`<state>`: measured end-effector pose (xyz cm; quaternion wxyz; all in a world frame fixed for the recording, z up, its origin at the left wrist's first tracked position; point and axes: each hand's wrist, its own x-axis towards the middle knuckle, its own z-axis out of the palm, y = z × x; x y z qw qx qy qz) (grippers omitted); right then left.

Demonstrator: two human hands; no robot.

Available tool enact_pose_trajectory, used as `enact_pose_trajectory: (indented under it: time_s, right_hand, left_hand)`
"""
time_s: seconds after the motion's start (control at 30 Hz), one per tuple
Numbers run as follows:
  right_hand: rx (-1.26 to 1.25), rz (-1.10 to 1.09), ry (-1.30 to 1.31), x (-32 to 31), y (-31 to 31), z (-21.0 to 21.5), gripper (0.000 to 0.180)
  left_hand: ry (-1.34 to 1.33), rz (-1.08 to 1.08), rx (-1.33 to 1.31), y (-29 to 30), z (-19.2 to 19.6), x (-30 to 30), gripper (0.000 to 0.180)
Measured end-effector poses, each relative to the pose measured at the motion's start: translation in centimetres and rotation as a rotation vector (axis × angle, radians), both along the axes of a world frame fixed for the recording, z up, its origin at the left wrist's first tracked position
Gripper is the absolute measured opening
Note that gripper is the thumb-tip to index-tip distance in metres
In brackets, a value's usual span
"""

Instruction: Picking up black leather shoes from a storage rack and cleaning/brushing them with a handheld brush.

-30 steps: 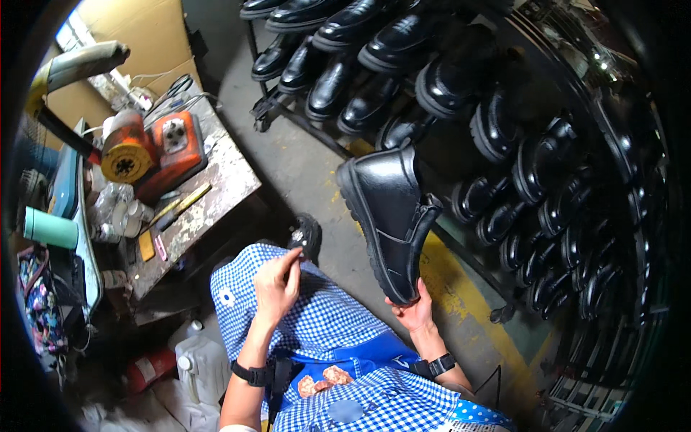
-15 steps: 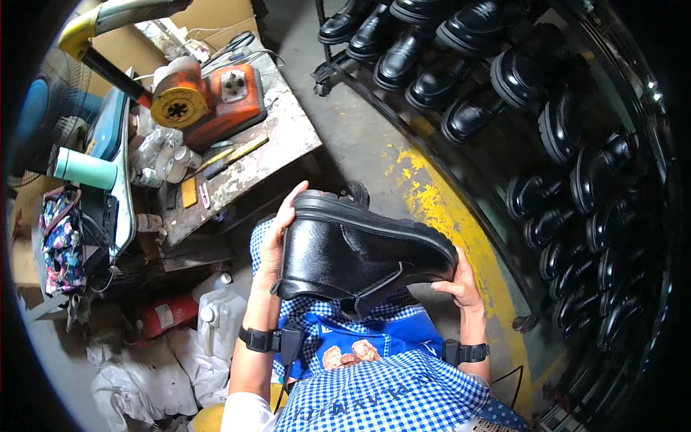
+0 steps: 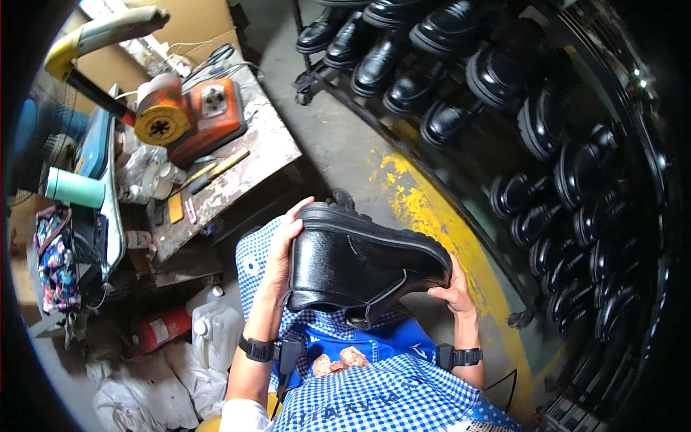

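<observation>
A shiny black leather boot (image 3: pixel 345 263) with a thick ridged sole is held on its side above my lap. Its sole faces away from me and its opening lies at the lower left. My left hand (image 3: pixel 286 241) grips the heel end, fingers over the sole's edge and palm along the back. At the toe, my right hand (image 3: pixel 455 289) is closed, thumb on the upper and fingers behind it. Both hands bear the boot between them. Below it spreads a blue checked apron (image 3: pixel 360 392).
A wheeled rack (image 3: pixel 374 111) of black boots and shoes fills the right side. On the left, a worn workbench (image 3: pixel 266 147) carries an orange machine (image 3: pixel 209 119), brushes and a pink-handled tool. A mint tumbler (image 3: pixel 75 187), white jug (image 3: pixel 214 335) and red container (image 3: pixel 158 327) stand nearby.
The view has shifted slightly, so bench and rack appear further left. The boot has turned a little in my hands, its toe end tipping lower; both hands keep their hold.
</observation>
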<state>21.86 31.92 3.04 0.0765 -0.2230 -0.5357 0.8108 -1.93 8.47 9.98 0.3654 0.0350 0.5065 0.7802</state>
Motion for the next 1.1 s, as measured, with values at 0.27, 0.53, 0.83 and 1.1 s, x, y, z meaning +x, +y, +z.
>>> enact_pose_trajectory:
  time_s: [0.27, 0.53, 0.83, 1.1]
  right_hand:
    - [-0.235, -0.414, 0.046, 1.6, -1.1, -1.7, 0.071]
    - [-0.312, -0.774, -0.013, 1.9, 1.2, -3.3, 0.037]
    - [-0.287, -1.014, 0.053, -5.2, 3.0, -5.1, 0.034]
    - [-0.469, -0.924, 0.102, -3.2, 2.7, -7.0, 0.037]
  left_hand:
    - [0.158, -0.021, -0.227, 2.8, -0.8, 1.8, 0.056]
    - [0.987, -0.089, -0.59, 3.0, -2.9, 3.3, 0.036]
    - [1.122, -0.007, -0.561, 3.1, -4.1, 3.5, 0.032]
    - [1.149, -0.025, -0.574, 2.8, -3.9, 3.4, 0.03]
